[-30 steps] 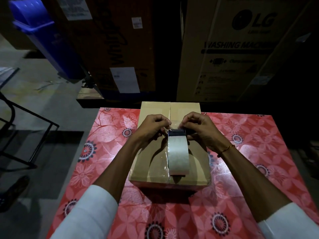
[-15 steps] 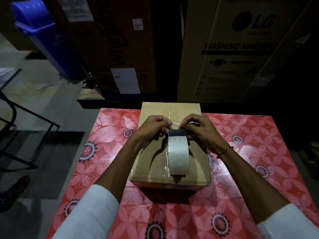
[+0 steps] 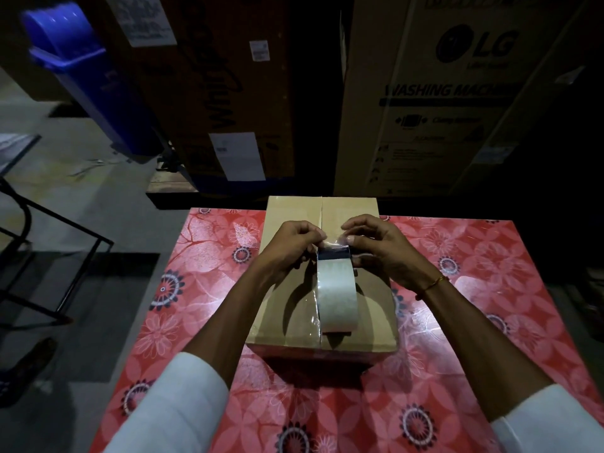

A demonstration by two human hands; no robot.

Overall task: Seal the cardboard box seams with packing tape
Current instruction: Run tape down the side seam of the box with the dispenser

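Note:
A closed brown cardboard box (image 3: 346, 207) stands on a red floral table (image 3: 209, 289), its centre seam running away from me. A roll of clear packing tape (image 3: 336, 295) stands on edge on the box top, over the seam. My left hand (image 3: 291, 246) and my right hand (image 3: 382, 250) meet at the far side of the roll. Both pinch a short loose end of tape (image 3: 335, 241) peeled off the roll, thumbs and forefingers on its two corners. A strip of shiny tape lies along the near part of the seam.
Two tall cardboard appliance cartons (image 3: 425, 93) stand just behind the table. A blue bin (image 3: 85, 76) leans at the back left. A black metal frame (image 3: 49, 256) stands on the floor to the left, with a shoe (image 3: 29, 364) near it.
A short clear end of tape now shows lifted between my fingertips, where before they only picked at the roll's edge. Roll and box have not moved.

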